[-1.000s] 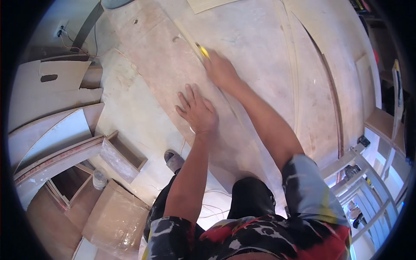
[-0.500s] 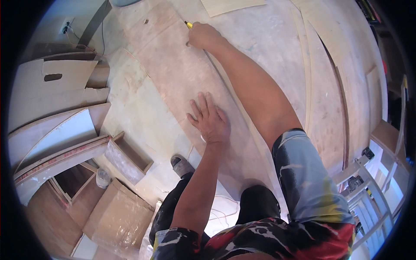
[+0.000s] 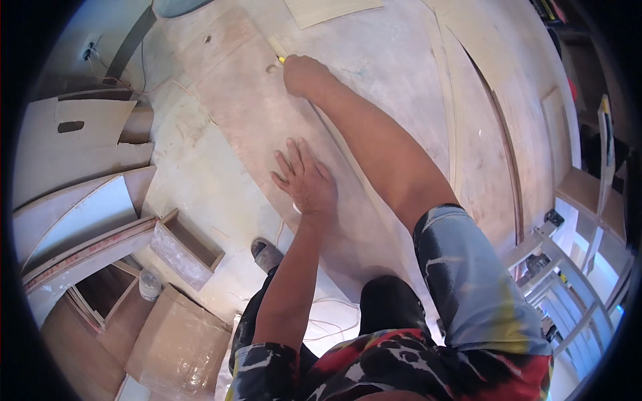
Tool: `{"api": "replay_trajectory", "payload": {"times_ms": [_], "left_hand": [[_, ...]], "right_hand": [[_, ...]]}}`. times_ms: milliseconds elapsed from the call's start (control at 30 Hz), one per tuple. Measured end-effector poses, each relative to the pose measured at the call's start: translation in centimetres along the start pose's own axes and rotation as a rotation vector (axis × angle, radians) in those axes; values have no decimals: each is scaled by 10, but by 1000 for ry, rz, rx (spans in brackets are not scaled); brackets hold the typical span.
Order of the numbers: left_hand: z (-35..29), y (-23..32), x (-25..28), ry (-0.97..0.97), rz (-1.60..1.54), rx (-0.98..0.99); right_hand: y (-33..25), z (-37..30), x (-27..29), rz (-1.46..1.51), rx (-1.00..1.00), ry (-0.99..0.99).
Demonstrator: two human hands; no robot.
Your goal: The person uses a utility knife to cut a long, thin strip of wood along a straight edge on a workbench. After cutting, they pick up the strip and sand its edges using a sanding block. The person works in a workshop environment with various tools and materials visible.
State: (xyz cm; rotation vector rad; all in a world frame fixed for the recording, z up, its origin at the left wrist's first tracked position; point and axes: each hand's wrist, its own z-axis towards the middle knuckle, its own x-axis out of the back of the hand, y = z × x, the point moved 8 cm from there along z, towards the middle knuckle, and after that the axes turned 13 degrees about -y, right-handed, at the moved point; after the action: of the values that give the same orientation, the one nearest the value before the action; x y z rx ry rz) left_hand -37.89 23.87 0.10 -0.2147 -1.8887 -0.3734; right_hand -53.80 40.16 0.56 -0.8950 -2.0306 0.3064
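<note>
A long pinkish-brown plywood panel [image 3: 247,107] lies before me, its right edge running beneath my right arm. My left hand [image 3: 311,186] is pressed flat on it, palm down and fingers spread. Farther off, at that right edge, my right hand [image 3: 304,75] is closed around a slim yellow tool [image 3: 281,59]. Only a short end of the tool pokes out past the fist; the fingers hide the rest, so its kind is unclear. A narrow pale strip [image 3: 277,47] shows along the panel's edge just beyond the fist.
Thin wooden sheets [image 3: 394,87] spread to the right, with a dark gap between two. At left are cardboard [image 3: 87,154], an open wooden box frame [image 3: 190,247], a clear plastic jar [image 3: 150,284] and a taped carton [image 3: 180,341]. A metal ladder [image 3: 562,287] stands at right.
My right hand has drawn a little nearer to me along the panel's edge with the yellow tool. My left hand stays flat on the panel. The whole view has shifted slightly.
</note>
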Motion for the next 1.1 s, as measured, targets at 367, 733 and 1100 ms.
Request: {"api": "replay_trajectory", "payload": {"times_ms": [367, 733, 1100], "left_hand": [[-1, 3, 6, 27, -14, -18], [-1, 3, -2, 93, 10, -50], [-1, -1, -5, 133, 4, -48]], "right_hand": [[60, -141, -83, 101, -55, -4], [140, -332, -200, 218, -246, -185], [186, -468, -272, 239, -392, -229]]}}
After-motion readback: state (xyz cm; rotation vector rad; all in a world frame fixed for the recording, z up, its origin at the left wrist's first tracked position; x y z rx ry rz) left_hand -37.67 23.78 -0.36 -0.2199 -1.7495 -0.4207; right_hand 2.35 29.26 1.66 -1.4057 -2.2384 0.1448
